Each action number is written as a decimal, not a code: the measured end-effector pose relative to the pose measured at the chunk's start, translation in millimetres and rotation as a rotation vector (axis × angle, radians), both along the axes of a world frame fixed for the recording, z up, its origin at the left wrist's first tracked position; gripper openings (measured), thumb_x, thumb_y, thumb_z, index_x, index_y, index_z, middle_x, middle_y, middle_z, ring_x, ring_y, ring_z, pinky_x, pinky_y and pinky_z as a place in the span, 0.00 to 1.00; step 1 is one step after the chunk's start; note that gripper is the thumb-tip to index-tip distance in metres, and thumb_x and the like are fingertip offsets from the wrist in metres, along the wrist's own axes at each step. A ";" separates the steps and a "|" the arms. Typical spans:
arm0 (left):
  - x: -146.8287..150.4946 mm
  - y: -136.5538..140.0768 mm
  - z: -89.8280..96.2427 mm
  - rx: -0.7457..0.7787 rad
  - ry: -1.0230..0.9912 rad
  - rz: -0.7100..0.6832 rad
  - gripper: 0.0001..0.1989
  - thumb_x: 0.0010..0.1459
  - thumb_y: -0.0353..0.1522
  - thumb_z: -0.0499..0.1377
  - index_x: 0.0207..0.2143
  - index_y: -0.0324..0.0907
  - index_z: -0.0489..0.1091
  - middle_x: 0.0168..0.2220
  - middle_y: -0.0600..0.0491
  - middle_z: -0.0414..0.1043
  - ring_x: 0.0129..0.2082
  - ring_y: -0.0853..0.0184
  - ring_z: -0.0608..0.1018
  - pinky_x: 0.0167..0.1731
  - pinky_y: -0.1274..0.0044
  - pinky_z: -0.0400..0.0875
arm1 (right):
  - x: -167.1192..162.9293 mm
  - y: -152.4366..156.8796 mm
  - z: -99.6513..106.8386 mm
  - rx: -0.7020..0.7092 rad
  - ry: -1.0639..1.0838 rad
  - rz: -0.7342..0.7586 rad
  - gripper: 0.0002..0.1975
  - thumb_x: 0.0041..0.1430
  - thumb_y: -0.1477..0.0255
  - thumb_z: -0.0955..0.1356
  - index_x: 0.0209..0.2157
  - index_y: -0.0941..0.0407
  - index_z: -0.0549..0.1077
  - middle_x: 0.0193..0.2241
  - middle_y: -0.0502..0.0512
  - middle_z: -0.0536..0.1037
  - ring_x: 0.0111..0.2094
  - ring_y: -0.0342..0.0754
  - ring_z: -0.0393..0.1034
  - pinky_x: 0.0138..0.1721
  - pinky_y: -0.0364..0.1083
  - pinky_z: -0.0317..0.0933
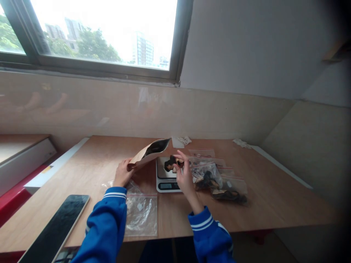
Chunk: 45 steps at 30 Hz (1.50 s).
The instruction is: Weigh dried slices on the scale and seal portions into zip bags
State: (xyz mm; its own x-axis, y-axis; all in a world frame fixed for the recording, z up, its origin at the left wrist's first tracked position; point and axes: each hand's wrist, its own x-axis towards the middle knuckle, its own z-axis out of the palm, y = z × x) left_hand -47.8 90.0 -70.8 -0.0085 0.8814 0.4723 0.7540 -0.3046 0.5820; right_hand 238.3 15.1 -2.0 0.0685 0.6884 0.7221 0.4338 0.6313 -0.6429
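My left hand (122, 173) is closed on the lower end of a brown paper pouch (145, 155), whose dark-lined mouth gapes toward the upper right. Over the digital scale (161, 186), my right hand (184, 171) pinches a dark, curled piece with pale patches (170, 163), perhaps dried mushroom. Whether that piece touches the scale's plate, I cannot tell. Just right of the scale lie several clear zip bags (208, 179) with similar dark pieces inside. Below my left hand is a flat clear zip bag (142, 217) with a small white label.
A large dark-screened device (57, 230) lies at the table's left front. Crumpled white paper (183, 141) is at the back edge, with another scrap (241, 144) farther right. A tiled wall (137, 113) and a window (109, 36) stand behind the wooden table (274, 197).
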 end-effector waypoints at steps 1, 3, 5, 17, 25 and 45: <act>-0.1 0.1 -0.5 -0.001 0.006 0.008 0.23 0.53 0.41 0.57 0.49 0.39 0.70 0.45 0.44 0.71 0.45 0.55 0.72 0.48 0.65 0.66 | 2.7 -0.1 -10.4 -0.068 -0.046 0.056 0.25 0.65 0.74 0.59 0.63 0.53 0.53 0.48 0.60 0.72 0.50 0.50 0.68 0.54 0.52 0.63; -0.3 0.3 -1.3 -0.004 0.018 0.022 0.23 0.53 0.42 0.56 0.47 0.39 0.71 0.43 0.44 0.72 0.44 0.55 0.72 0.47 0.65 0.66 | 6.2 1.1 -28.8 -0.150 -0.150 0.147 0.28 0.63 0.77 0.60 0.64 0.53 0.52 0.48 0.60 0.72 0.49 0.50 0.68 0.53 0.52 0.63; -0.6 0.5 -1.5 -0.004 0.026 0.027 0.22 0.54 0.43 0.56 0.45 0.38 0.72 0.41 0.45 0.72 0.43 0.55 0.71 0.46 0.65 0.66 | 6.8 4.2 -41.2 -0.162 -0.224 0.171 0.30 0.61 0.80 0.60 0.64 0.52 0.53 0.47 0.59 0.73 0.49 0.50 0.68 0.53 0.54 0.63; 0.5 0.6 0.4 -0.013 0.037 0.042 0.23 0.54 0.44 0.55 0.46 0.39 0.71 0.40 0.45 0.72 0.42 0.55 0.72 0.44 0.66 0.67 | 3.6 25.8 -49.1 -0.087 -0.475 0.108 0.22 0.62 0.79 0.61 0.56 0.53 0.68 0.53 0.60 0.72 0.53 0.52 0.65 0.54 0.56 0.60; 0.2 0.5 1.0 -0.019 0.040 0.030 0.22 0.54 0.45 0.55 0.44 0.39 0.72 0.39 0.46 0.73 0.41 0.56 0.72 0.42 0.67 0.67 | 9.6 21.8 -49.0 -0.132 -0.409 0.082 0.21 0.68 0.67 0.58 0.60 0.53 0.64 0.58 0.60 0.67 0.58 0.52 0.60 0.58 0.57 0.55; 3.9 -4.9 11.3 -0.034 0.066 0.028 0.20 0.53 0.44 0.56 0.40 0.39 0.73 0.33 0.50 0.74 0.35 0.61 0.73 0.35 0.73 0.67 | 25.2 27.4 -56.8 -0.047 -0.261 -0.028 0.24 0.60 0.81 0.56 0.54 0.54 0.68 0.52 0.58 0.73 0.55 0.50 0.66 0.56 0.53 0.59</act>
